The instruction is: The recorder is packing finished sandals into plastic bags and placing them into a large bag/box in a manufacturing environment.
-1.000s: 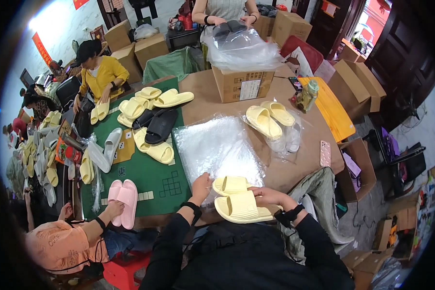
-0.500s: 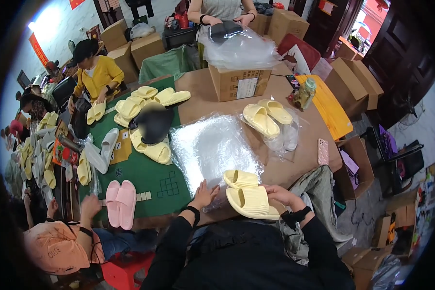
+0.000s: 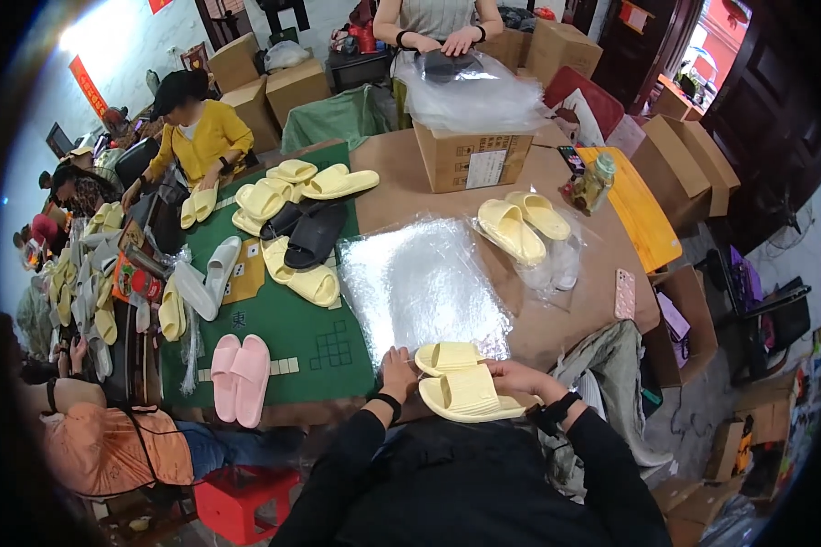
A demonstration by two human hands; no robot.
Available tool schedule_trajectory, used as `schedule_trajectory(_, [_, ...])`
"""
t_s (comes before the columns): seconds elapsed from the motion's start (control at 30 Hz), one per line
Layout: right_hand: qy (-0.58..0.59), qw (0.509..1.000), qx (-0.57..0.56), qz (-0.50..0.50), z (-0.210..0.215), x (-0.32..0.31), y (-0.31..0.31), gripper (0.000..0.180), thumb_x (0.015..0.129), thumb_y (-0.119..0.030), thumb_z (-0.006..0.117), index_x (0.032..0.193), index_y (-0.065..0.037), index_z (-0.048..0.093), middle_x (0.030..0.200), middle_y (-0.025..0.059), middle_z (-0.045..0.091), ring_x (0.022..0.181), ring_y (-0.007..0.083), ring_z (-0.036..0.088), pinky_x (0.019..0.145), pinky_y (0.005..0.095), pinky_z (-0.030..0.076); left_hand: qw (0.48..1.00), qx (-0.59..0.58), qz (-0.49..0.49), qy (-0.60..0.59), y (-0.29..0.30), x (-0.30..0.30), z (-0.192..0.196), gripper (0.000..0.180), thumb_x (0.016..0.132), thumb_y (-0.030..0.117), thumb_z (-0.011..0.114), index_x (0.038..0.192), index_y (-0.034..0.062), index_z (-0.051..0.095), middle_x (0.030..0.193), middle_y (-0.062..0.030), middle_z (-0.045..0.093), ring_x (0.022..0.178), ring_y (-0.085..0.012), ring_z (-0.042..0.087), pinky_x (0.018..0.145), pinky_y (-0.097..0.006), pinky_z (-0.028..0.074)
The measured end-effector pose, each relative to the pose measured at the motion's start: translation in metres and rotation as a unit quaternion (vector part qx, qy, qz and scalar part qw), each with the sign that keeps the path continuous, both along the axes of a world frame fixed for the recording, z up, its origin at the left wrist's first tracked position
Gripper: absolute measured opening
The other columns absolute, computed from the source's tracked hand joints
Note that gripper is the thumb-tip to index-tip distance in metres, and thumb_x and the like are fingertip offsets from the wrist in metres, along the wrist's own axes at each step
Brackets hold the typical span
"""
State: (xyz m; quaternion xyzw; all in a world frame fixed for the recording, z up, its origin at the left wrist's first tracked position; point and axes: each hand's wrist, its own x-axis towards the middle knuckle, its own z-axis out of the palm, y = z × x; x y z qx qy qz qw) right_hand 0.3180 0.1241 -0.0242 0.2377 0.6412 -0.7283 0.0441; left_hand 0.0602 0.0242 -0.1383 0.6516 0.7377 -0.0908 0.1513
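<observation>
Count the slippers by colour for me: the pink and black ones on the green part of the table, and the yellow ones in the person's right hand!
Pink slippers on the green part of the table: 2
Black slippers there: 2
Yellow slippers in the right hand: 2
Total: 6

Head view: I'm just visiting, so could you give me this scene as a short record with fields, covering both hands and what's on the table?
Left hand: at the near edge of the clear plastic film
Right hand: holding a pair of pale yellow slide slippers
Green mat: pink slippers; black slippers among more pale yellow ones
Right of film: another pale yellow pair; pink phone
Far side: cardboard box topped with plastic
</observation>
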Motion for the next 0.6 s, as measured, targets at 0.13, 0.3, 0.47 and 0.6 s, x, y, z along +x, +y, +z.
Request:
schedule_trajectory(0.13, [0.005,1.0,-0.024,-0.01,-0.01,0.004,0.001,0.033,0.089,-0.012,0.055,0.119,0.0,0.054,0.123,0.001,0.047,0.111,0.0116,0.045,0.096,0.0258,0.036,0.999,0.023,-0.027,-0.022,-0.009,0.002,0.007,0.049,0.087,0.041,0.041,0.128,0.0146,0.045,0.134,-0.0172,0.033,0.125,-0.0414,0.027,0.101,-0.053,0.023])
schedule_trajectory(0.3, [-0.032,0.997,-0.058,-0.042,-0.005,-0.001,-0.001,0.033,0.083,-0.006,0.055,0.115,-0.001,0.057,0.117,0.0054,0.056,0.105,0.0139,0.052,0.092,0.0271,0.039,0.999,-0.017,-0.033,0.009,-0.014,0.003,0.007,0.054,0.09,0.04,0.036,0.138,0.017,0.032,0.145,-0.0194,0.02,0.129,-0.0507,0.017,0.103,-0.058,0.019])
schedule_trajectory(0.47, [-0.036,0.999,-0.031,-0.016,-0.012,-0.008,0.003,0.034,0.083,-0.007,0.054,0.117,-0.002,0.056,0.118,0.0052,0.056,0.106,0.0136,0.051,0.093,0.0271,0.039,0.999,-0.041,-0.029,0.01,-0.018,0.006,0.008,0.055,0.089,0.04,0.038,0.139,0.0175,0.032,0.145,-0.021,0.018,0.129,-0.0527,0.013,0.103,-0.06,0.016])
schedule_trajectory(0.6, [-0.035,0.999,-0.02,0.021,-0.016,-0.012,0.004,0.035,0.088,-0.009,0.053,0.123,-0.001,0.051,0.122,0.0016,0.052,0.109,0.0115,0.048,0.095,0.0254,0.037,0.997,0.057,-0.041,0.022,-0.024,-0.001,-0.01,0.058,0.088,0.041,0.041,0.139,0.0161,0.032,0.143,-0.0196,0.024,0.127,-0.0479,0.023,0.101,-0.055,0.022])
